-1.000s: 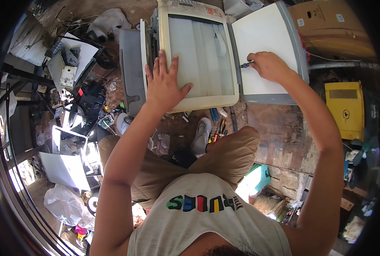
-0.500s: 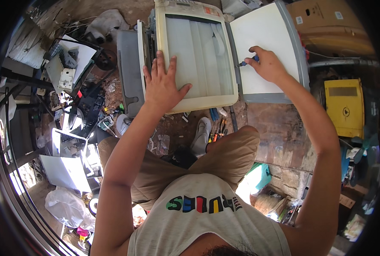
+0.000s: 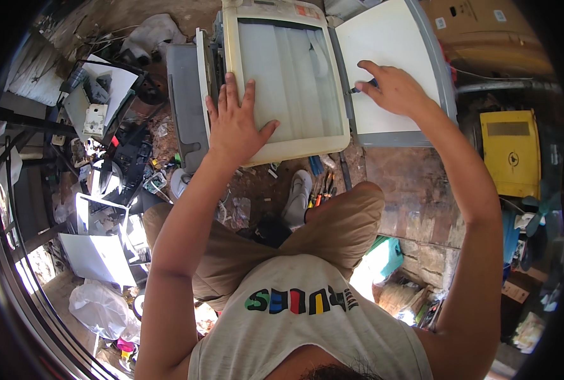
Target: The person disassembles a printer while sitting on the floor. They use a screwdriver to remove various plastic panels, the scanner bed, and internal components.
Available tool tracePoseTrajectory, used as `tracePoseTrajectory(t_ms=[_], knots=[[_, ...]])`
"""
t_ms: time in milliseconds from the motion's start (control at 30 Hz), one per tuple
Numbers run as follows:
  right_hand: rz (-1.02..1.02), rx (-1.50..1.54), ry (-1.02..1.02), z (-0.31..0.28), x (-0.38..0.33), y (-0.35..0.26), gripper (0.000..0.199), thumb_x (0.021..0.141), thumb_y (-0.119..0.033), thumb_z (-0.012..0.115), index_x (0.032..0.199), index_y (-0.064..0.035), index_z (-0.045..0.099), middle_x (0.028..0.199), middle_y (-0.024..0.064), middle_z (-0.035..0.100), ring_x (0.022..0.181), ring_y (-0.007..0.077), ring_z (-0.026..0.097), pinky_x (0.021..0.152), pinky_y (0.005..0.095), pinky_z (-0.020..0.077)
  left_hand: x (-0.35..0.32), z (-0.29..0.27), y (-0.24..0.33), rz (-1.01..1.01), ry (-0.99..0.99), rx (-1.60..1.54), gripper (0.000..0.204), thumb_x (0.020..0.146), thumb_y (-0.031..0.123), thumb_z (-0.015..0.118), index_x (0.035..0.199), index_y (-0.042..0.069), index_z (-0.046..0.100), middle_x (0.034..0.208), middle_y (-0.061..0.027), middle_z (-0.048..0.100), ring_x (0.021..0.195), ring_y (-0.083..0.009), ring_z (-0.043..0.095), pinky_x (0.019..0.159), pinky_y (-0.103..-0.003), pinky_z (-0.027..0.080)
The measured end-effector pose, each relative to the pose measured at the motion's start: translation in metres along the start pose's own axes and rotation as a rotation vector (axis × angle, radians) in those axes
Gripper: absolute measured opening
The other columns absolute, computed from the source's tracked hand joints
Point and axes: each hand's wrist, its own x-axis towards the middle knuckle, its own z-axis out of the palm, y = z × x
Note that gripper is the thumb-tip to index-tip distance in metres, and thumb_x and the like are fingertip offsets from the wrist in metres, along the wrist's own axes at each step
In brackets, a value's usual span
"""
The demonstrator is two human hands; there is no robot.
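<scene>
In front of me lies a flatbed scanner-printer (image 3: 294, 147) with a yellowed white frame around its glass (image 3: 282, 88). Its white lid (image 3: 383, 47), edged in grey, is folded out to the right. My left hand (image 3: 236, 130) rests flat, fingers spread, on the frame's left side and the glass edge. Over the lid, my right hand (image 3: 401, 94) is closed around what looks like a small screwdriver (image 3: 372, 83) with a blue handle. Its dark shaft points left at the hinge side between lid and frame. The fingers partly hide the handle, and the exact tip contact cannot be made out.
Several hand tools (image 3: 323, 189) lie on the ground by my shoe (image 3: 297, 193). Loose electronic parts and scrap crowd the left, with a clear plastic bag (image 3: 98, 307) lower down. To the right are a yellow metal box (image 3: 511, 155) and a cardboard box (image 3: 475, 25).
The view has shifted slightly, so everything sits a little up and left. Less of the blue handle shows between my right fingers. My left hand keeps its place on the frame.
</scene>
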Motion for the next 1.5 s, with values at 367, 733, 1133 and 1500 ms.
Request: tracePoseTrajectory(t_ms=[367,733,1133,1500], knots=[[-0.033,-0.135,-0.067,-0.010,0.004,-0.004,0.041,0.091,-0.012,0.064,0.131,-0.0119,0.055,0.100,0.0182,0.065,0.097,0.0369,0.064,0.083,0.0461,0.0508,0.000,0.001,0.005,0.003,-0.011,0.037,0.096,0.082,0.054,0.071,0.154,0.006,0.030,0.159,-0.0329,0.017,0.145,-0.0467,0.027,0.116,-0.065,0.016],[-0.127,0.164,0.167,0.019,0.012,0.024,0.038,0.085,-0.015,0.071,0.121,-0.0092,0.061,0.102,0.0190,0.066,0.100,0.0396,0.064,0.085,0.0480,0.0521,0.024,0.008,0.059,0.295,0.017,0.069,0.078,0.080,0.039,0.077,0.144,0.007,0.046,0.152,-0.0236,0.039,0.141,-0.0432,0.035,0.114,-0.066,0.021],[-0.087,0.146,0.043,0.010,-0.003,0.020,0.041,0.086,-0.019,0.066,0.126,-0.0133,0.062,0.104,0.0124,0.071,0.098,0.0327,0.070,0.080,0.0463,0.0570,0.109,0.103,0.135,0.491,-0.020,-0.241,0.040,0.081,0.021,0.075,0.115,0.004,0.063,0.116,-0.0179,0.065,0.114,-0.0396,0.057,0.101,-0.049,0.044],[-0.116,0.018,-0.053,0.002,-0.001,0.018,0.046,0.083,-0.013,0.070,0.128,-0.0111,0.061,0.111,0.0110,0.067,0.104,0.0306,0.068,0.082,0.0436,0.0575,0.105,0.108,0.132,0.505,0.017,-0.159,0.036,0.081,0.023,0.074,0.112,0.005,0.067,0.117,-0.0156,0.066,0.113,-0.0362,0.059,0.096,-0.045,0.048]])
